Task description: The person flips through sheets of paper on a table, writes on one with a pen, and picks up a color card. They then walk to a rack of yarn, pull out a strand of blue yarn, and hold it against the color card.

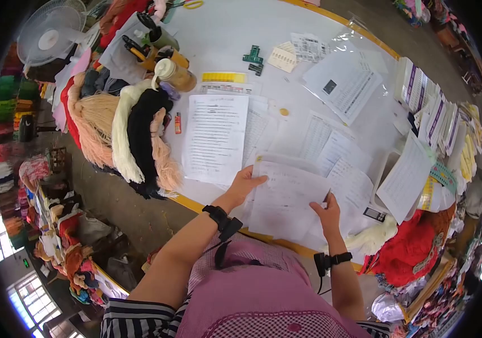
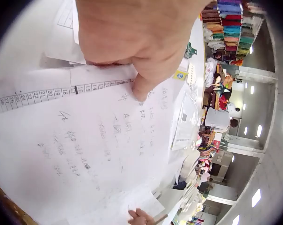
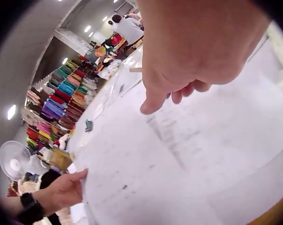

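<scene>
Hands [image 1: 245, 186] apart, handwritten sheet [image 1: 287, 197] between them

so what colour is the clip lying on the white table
The large clip is dark green; it shows best in the head view.

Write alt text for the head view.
A bare left hand pinches a white handwritten paper sheet by its left edge, the bare right hand at its right edge. Loose white pages lie beyond it on a white, yellow-edged table, with long cream, black and peach yarn hanks at the left.
</scene>
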`<state>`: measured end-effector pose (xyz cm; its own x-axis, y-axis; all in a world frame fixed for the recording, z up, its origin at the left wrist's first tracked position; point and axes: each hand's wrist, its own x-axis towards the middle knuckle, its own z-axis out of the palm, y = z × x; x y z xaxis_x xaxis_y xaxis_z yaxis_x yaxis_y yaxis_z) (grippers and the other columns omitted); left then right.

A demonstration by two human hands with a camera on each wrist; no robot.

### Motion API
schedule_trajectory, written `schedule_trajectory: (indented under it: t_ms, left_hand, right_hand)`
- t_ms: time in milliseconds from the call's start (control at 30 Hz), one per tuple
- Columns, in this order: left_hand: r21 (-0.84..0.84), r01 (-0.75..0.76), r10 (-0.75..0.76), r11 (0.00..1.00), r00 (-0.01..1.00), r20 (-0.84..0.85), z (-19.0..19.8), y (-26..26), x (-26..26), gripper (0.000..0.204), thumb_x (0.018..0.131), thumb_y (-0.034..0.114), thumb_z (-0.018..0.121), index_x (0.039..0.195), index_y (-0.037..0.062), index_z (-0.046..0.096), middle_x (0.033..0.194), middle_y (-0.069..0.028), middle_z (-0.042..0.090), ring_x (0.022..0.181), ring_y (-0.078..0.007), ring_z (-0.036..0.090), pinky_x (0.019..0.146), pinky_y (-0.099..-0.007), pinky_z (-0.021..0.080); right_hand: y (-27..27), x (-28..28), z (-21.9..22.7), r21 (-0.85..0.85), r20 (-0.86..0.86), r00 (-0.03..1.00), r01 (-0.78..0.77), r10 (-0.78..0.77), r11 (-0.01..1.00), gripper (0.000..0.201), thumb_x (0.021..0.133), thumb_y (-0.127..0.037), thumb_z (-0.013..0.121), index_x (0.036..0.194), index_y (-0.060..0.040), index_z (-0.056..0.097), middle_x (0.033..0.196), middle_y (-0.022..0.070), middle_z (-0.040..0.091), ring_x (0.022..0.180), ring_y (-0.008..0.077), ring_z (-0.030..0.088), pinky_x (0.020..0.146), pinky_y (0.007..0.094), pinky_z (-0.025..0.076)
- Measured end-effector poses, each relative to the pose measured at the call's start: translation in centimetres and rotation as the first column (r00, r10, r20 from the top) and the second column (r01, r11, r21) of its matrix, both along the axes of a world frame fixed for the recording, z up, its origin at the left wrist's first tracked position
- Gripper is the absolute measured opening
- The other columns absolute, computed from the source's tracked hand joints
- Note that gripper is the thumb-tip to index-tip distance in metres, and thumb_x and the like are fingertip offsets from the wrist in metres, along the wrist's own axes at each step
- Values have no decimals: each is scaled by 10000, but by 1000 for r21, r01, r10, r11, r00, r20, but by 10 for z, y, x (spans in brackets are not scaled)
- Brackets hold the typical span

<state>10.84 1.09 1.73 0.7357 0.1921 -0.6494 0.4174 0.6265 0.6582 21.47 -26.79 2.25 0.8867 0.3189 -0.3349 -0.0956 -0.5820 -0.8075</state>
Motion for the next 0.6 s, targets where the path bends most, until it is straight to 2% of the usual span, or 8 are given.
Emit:
schedule_trajectory:
  t_ms: [67, 133, 233, 300, 333, 400, 533, 600]
  left_hand:
    - [-26, -35, 35, 999, 999, 0, 5, 5, -1, 275, 907, 56, 638, 1173, 1, 600, 1098, -65, 666, 936, -132, 632, 835, -289, 529]
    - [-59, -67, 67, 996, 998, -2, 0, 10, -3, 260, 912, 60, 633, 1163, 0, 602, 1095, -61, 665, 936, -127, 629, 836, -288, 528]
    - [222, -26, 45, 975, 996, -81, -8, 23, -2, 264, 892, 59, 646, 1145, 4, 598, 1027, -70, 676, 878, -156, 642, 782, -290, 532]
    - [845, 220, 16, 488, 965, -260, -8, 32, 1, 358, 831, 81, 678, 1168, 13, 576, 1122, -121, 629, 1032, -247, 591, 855, -372, 479]
    - [843, 217, 18, 492, 966, -259, -7, 35, 4, 358, 831, 81, 678, 1168, 13, 576, 1122, -121, 629, 1032, -247, 591, 855, -372, 479]
    - [943, 329, 101, 55, 937, -333, -6, 38, 10, 572, 764, 127, 725, 1277, 18, 496, 1332, -185, 479, 1209, -350, 456, 938, -435, 422]
    - [800, 598, 127, -45, 798, -590, -7, 41, 19, 810, 737, 198, 744, 1402, 0, 328, 1422, -221, 370, 1240, -403, 420, 989, -447, 422]
    - [819, 573, 113, -38, 817, -566, -17, 45, 16, 786, 748, 186, 727, 1400, 0, 328, 1435, -227, 353, 1260, -415, 401, 985, -454, 431]
  right_hand:
    - [27, 5, 10, 191, -429, 902, 142, -47, 971, 358, 792, -79, 765, 1113, 21, 641, 1036, 54, 684, 854, 119, 608, 757, 270, 504]
    - [34, 6, 1, 186, -462, 886, 150, -48, 971, 318, 801, -73, 753, 1090, 20, 657, 1000, 53, 690, 838, 110, 608, 752, 266, 502]
    - [36, 7, -6, 172, -479, 876, 152, -52, 973, 258, 815, -66, 735, 1050, 19, 672, 950, 49, 697, 808, 104, 613, 737, 259, 501]
    - [36, 6, -8, 162, -465, 883, 149, -57, 976, 237, 820, -66, 729, 1033, 20, 672, 935, 47, 698, 794, 106, 617, 728, 256, 501]
    - [35, 7, -8, 122, -432, 898, 141, -76, 982, 238, 820, -74, 728, 1027, 31, 674, 920, 48, 699, 787, 100, 609, 720, 256, 496]
    - [31, 9, -10, 80, -395, 914, 131, -90, 988, 241, 821, -82, 727, 1020, 43, 677, 906, 49, 700, 780, 95, 601, 712, 255, 491]
    - [22, 11, -24, -44, -307, 948, 80, -89, 996, 259, 814, -114, 733, 1001, 56, 676, 871, 50, 694, 746, 91, 577, 670, 262, 478]
    - [17, 10, -28, -41, -296, 947, 121, -128, 992, 251, 807, -122, 735, 976, 56, 682, 828, 45, 685, 702, 91, 554, 629, 267, 464]
